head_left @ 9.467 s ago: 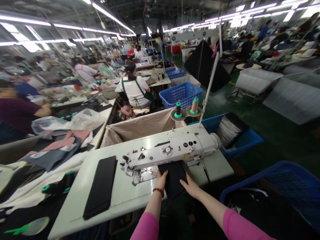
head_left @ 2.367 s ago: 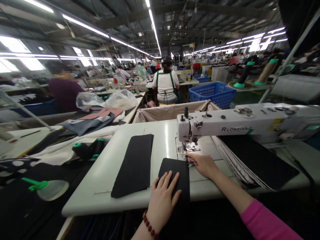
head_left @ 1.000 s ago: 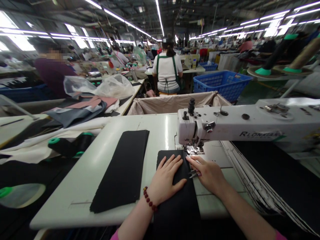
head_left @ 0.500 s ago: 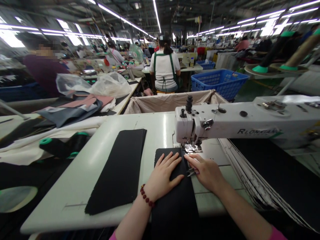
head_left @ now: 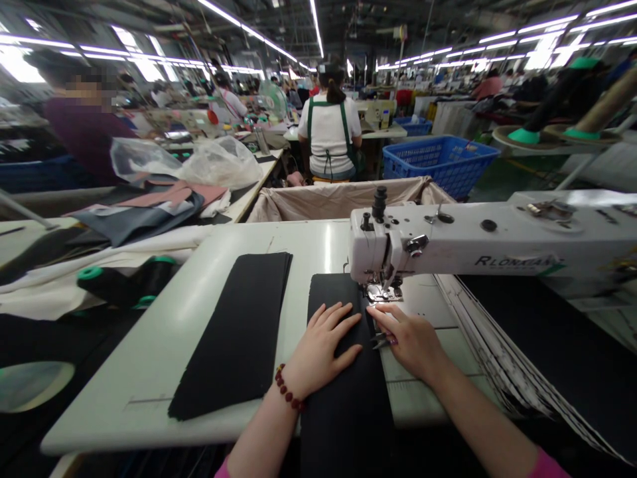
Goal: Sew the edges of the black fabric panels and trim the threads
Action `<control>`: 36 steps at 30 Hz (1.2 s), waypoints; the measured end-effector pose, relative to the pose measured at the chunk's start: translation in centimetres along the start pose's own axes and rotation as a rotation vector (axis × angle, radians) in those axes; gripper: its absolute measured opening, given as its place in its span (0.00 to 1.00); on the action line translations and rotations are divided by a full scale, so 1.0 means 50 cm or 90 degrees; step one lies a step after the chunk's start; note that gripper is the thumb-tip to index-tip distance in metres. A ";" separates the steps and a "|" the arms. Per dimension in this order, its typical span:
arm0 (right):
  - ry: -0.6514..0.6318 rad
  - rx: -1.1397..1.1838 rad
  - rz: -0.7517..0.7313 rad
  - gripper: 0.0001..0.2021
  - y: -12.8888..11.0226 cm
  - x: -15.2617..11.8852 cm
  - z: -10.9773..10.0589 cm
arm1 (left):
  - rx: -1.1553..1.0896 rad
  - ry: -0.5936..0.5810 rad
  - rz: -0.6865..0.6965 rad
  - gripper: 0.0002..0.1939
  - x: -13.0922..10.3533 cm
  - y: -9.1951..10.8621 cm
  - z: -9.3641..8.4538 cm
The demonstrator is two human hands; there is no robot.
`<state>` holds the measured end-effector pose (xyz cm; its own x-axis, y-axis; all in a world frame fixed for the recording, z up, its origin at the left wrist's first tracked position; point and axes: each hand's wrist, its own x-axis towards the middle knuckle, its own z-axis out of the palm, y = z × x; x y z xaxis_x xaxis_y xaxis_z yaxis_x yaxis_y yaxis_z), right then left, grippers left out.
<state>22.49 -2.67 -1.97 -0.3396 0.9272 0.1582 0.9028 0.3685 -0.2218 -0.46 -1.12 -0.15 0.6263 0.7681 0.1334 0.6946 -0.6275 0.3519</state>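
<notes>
A long black fabric piece [head_left: 343, 411] lies under the needle area of the white sewing machine [head_left: 448, 239], its front part hanging over the table edge. Flat on it rests my left hand [head_left: 323, 345], fingers spread. My right hand [head_left: 411, 342] is at the fabric's right edge, just in front of the metal presser foot [head_left: 383, 292]. Its fingers are curled around small metal snips [head_left: 381, 341], and the index fingertip touches the fabric edge. To the left, a stack of black pieces [head_left: 239, 332] lies on the pale green table [head_left: 194, 285].
Black thread cones [head_left: 114, 289] stand at the left beside piled cloth [head_left: 144, 212]. Layered dark panels with white edges [head_left: 542, 352] lie at the right. Beyond the table are a cloth-lined bin [head_left: 338, 199], a blue basket [head_left: 438, 166] and a seated person [head_left: 328, 133].
The black fabric has moved forward past the presser foot, so more of it shows beyond my left hand. Both hands stay in nearly the same place. The view has shifted slightly.
</notes>
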 end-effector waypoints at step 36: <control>0.006 0.028 -0.006 0.29 0.003 -0.001 0.003 | 0.012 0.031 -0.017 0.25 0.000 -0.006 0.012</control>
<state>22.61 -2.64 -2.14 -0.3461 0.9228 0.1689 0.8869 0.3806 -0.2619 -0.44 -1.01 -0.78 0.5899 0.7896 0.1688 0.7178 -0.6086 0.3382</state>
